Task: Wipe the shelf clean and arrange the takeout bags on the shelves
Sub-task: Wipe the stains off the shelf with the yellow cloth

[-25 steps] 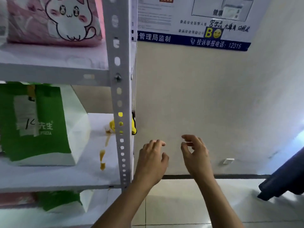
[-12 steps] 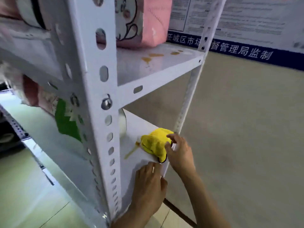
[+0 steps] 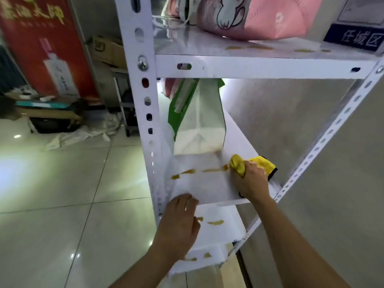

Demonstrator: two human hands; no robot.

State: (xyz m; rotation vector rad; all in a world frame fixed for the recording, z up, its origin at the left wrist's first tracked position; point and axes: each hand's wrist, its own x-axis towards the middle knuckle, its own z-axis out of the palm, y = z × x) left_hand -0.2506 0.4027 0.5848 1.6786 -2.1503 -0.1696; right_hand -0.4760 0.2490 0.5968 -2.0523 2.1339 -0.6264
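White metal shelf point(image 3: 207, 190), several tiers. Top tier: pink cartoon bag point(image 3: 249, 15), orange spots beside it. Middle tier: green-and-white bag point(image 3: 197, 121), orange smears point(image 3: 199, 171), yellow cloth point(image 3: 257, 163). Lower tiers: more orange spots point(image 3: 215, 222).

Shelf point(image 3: 207, 188): white, orange-brown stains. Cloth point(image 3: 262, 163): yellow, black edging. Lower bag point(image 3: 199, 125): green and white. Upper bag point(image 3: 259, 15): pink, cartoon animal print.
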